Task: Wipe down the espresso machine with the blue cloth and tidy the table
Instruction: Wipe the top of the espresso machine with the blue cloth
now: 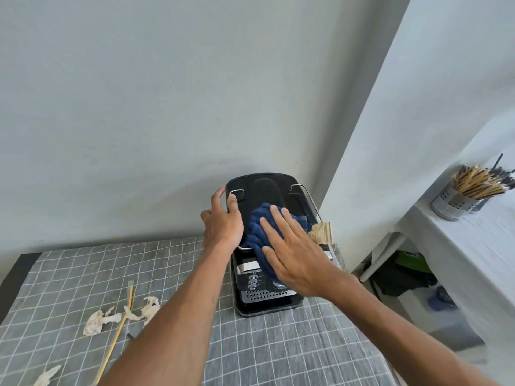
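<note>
The black espresso machine (267, 188) stands at the table's far right corner, against the wall, seen from above. The blue cloth (257, 227) lies bunched on its top. My right hand (292, 252) presses flat on the cloth with straight, spread fingers. My left hand (223, 221) grips the machine's top left edge, thumb on the top and fingers curled over the side. The drip tray and control knobs (253, 282) show below my right hand.
Crumpled tissue scraps (96, 321) and a thin yellow stick (118, 330) lie on the grey checked tablecloth (278, 344) at left. A bundle of wooden sticks (323, 232) sits right of the machine. A metal holder of sticks (457, 199) stands on the white side table.
</note>
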Demonstrator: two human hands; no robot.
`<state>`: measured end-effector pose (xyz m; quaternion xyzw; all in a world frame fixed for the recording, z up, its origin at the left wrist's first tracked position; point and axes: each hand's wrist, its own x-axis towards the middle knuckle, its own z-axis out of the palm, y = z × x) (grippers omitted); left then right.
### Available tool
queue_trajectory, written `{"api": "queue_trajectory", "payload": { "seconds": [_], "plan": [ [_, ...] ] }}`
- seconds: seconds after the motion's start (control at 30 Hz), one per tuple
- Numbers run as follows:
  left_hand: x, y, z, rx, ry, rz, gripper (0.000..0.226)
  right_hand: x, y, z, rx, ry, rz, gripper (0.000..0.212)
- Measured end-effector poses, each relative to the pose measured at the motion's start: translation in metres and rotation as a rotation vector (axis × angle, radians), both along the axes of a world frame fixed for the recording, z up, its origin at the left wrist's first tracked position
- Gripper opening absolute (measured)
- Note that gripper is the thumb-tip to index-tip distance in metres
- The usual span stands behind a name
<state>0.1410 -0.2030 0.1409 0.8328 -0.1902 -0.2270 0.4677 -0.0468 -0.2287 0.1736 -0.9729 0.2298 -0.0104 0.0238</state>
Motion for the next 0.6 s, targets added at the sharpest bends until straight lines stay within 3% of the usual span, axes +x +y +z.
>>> {"api": "queue_trajectory", "payload": {
  "seconds": [0.3,0.4,0.47,0.6],
  "plan": [
    [0.001,0.000,0.003,0.022,0.015,-0.012,0.049,0.092,-0.086,0.002,0.092,0.043,-0.118,0.062],
    [0.000,0.001,0.003,0.025,0.014,-0.013,0.049,0.108,-0.104,0.002,0.169,-0.023,-0.151,0.060],
    [0.002,0.001,0.003,0.026,0.005,-0.006,0.048,0.110,-0.104,0.000,0.151,-0.066,-0.148,0.061],
    [0.002,0.001,0.004,0.043,0.014,0.002,0.048,0.100,-0.090,-0.001,0.076,0.031,-0.101,0.062]
  ]
}}
